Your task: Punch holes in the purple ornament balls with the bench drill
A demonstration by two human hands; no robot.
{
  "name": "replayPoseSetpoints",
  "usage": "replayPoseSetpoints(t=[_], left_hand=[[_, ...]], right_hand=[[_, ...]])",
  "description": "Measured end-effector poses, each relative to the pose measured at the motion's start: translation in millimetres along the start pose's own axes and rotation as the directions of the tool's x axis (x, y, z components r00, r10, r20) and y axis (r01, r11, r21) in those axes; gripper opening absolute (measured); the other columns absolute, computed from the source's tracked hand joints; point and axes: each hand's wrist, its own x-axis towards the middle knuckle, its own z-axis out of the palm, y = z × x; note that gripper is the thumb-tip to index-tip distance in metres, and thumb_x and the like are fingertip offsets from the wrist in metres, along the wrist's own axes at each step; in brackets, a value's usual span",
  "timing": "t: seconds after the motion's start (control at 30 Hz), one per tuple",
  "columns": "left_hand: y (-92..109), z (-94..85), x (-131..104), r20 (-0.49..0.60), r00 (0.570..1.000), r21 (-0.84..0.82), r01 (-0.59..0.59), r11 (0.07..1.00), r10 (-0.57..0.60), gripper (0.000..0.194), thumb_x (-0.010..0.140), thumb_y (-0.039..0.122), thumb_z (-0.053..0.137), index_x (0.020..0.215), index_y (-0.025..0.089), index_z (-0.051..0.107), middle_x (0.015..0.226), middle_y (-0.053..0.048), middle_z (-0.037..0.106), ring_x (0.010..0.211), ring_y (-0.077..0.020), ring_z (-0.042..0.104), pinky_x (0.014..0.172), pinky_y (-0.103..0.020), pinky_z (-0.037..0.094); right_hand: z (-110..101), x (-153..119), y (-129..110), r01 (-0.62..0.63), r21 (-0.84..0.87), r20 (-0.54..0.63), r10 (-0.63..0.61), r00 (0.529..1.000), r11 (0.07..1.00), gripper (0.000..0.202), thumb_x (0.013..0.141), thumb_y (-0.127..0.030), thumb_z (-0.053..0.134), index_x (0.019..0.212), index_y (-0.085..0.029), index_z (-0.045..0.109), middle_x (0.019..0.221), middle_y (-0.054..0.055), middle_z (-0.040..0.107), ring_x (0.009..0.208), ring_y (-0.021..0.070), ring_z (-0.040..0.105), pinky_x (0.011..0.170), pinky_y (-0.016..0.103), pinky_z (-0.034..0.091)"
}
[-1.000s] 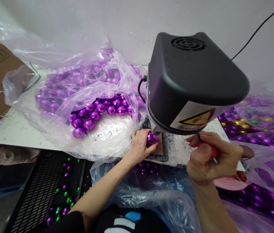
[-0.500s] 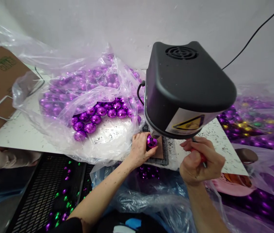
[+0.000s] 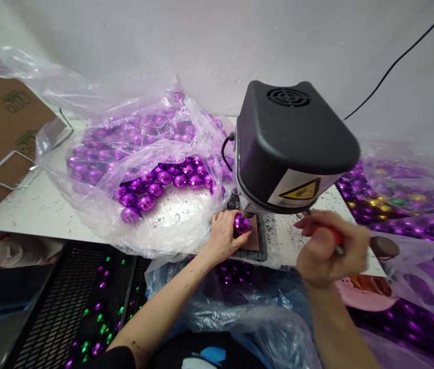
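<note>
My left hand (image 3: 223,238) is closed around the side of a shiny purple faceted bead (image 3: 242,224). The bead rests over a brown pad (image 3: 253,241) on a dark base, below the head of a black bench machine (image 3: 297,138), perhaps a drill press. To the right of that machine, my right hand (image 3: 334,251) is wrapped around a red handle (image 3: 333,233); a short metal end shows past the fingers. Whether the handle joins the machine cannot be seen. The machine's head hides most of what lies above the bead.
A clear plastic bag (image 3: 151,148) full of purple beads covers the left of the white table (image 3: 17,210). Beyond it leans a cardboard box (image 3: 1,123). More bagged beads (image 3: 412,205) and a pink dish (image 3: 374,297) lie at right. Beads also lie in a black mesh crate (image 3: 59,297).
My right hand has moved slightly right and down with the red handle, and looks blurred. My left hand keeps its hold on the purple bead. The whole view has shifted slightly.
</note>
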Motion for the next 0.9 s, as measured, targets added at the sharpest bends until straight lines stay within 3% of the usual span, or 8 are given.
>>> replayPoseSetpoints(t=[0.1,0.23,0.37,0.53,0.63,0.73,0.8,0.9], left_hand=[[0,1.0,0,-0.001,1.0,-0.022,0.0,1.0,0.0,0.037,0.083,0.03,0.071,0.115,0.019,0.056,0.104,-0.006,0.064,0.103,-0.025,0.057,0.093,-0.041,0.039],[2,-3.2,-2,-0.013,1.0,-0.071,-0.004,0.997,0.003,0.04,0.085,0.032,0.071,0.119,0.019,0.054,0.112,-0.008,0.063,0.107,-0.0257,0.057,0.096,-0.042,0.041],[5,-24.3,-27,-0.004,1.0,-0.142,0.008,0.99,-0.009,0.046,0.088,0.039,0.069,0.126,0.02,0.05,0.117,-0.01,0.062,0.109,-0.027,0.057,0.095,-0.043,0.046],[18,-53.0,-80,0.297,0.954,-0.159,0.078,0.984,-0.028,0.068,0.081,0.052,0.074,0.137,0.024,0.047,0.128,-0.013,0.059,0.115,-0.0301,0.06,0.096,-0.045,0.051],[17,-68.7,-88,0.341,0.94,-0.158,0.089,0.983,-0.03,0.088,0.074,0.063,0.076,0.146,0.025,0.041,0.143,-0.016,0.05,0.127,-0.0332,0.055,0.102,-0.047,0.049],[-6,-88.6,-57,0.236,0.969,-0.153,0.107,0.982,-0.069,0.049,0.094,0.055,0.057,0.133,0.025,0.055,0.122,-0.009,0.065,0.105,-0.0232,0.065,0.09,-0.037,0.053],[-32,-100.3,-18,0.046,0.983,-0.052,0.178,0.983,-0.176,0.033,0.101,0.047,0.046,0.116,0.022,0.062,0.103,-0.006,0.069,0.083,-0.0185,0.065,0.079,-0.033,0.052],[-69,-106.9,49,-0.162,0.947,0.172,0.303,0.938,-0.276,0.029,0.104,0.034,0.04,0.119,0.018,0.059,0.117,-0.012,0.067,0.101,-0.0222,0.064,0.087,-0.034,0.048]], right_hand=[[3,47,-16,-0.012,-0.054,-0.01,0.011,1.0,0.998,0.022,0.091,-0.034,0.056,0.087,-0.014,0.065,0.064,-0.003,0.056,0.051,0.0045,0.055,0.046,0.017,0.039],[18,91,-23,-0.097,-0.063,0.018,0.098,0.995,0.993,0.051,0.092,-0.057,0.05,0.073,-0.011,0.059,0.048,-0.005,0.038,0.042,0.0008,0.037,0.044,0.016,0.026],[27,100,-17,-0.101,-0.019,-0.003,0.101,0.995,0.995,0.061,0.085,-0.069,0.052,0.067,-0.012,0.054,0.05,-0.004,0.036,0.048,0.0015,0.035,0.047,0.018,0.022],[27,100,-5,-0.059,-0.034,-0.011,0.059,0.998,0.998,0.061,0.084,-0.071,0.052,0.064,-0.014,0.051,0.05,-0.003,0.031,0.05,0.003,0.034,0.051,0.024,0.017],[26,101,-3,-0.075,-0.026,-0.019,0.074,0.997,0.997,0.065,0.081,-0.076,0.051,0.063,-0.013,0.05,0.051,-0.002,0.033,0.05,0.0026,0.032,0.053,0.026,0.015],[26,102,-4,-0.088,-0.023,-0.016,0.087,0.996,0.996,0.067,0.079,-0.079,0.051,0.064,-0.014,0.051,0.053,-0.003,0.033,0.051,0.0026,0.03,0.054,0.026,0.018],[27,103,-5,-0.088,0.0,-0.012,0.088,0.996,0.996,0.065,0.078,-0.077,0.055,0.063,-0.014,0.053,0.053,-0.003,0.028,0.053,0.0027,0.029,0.053,0.025,0.018],[31,106,-4,-0.125,0.069,0.012,0.125,0.992,0.99,0.052,0.08,-0.061,0.064,0.062,-0.013,0.056,0.055,-0.003,0.024,0.055,0.0022,0.027,0.052,0.022,0.018]])
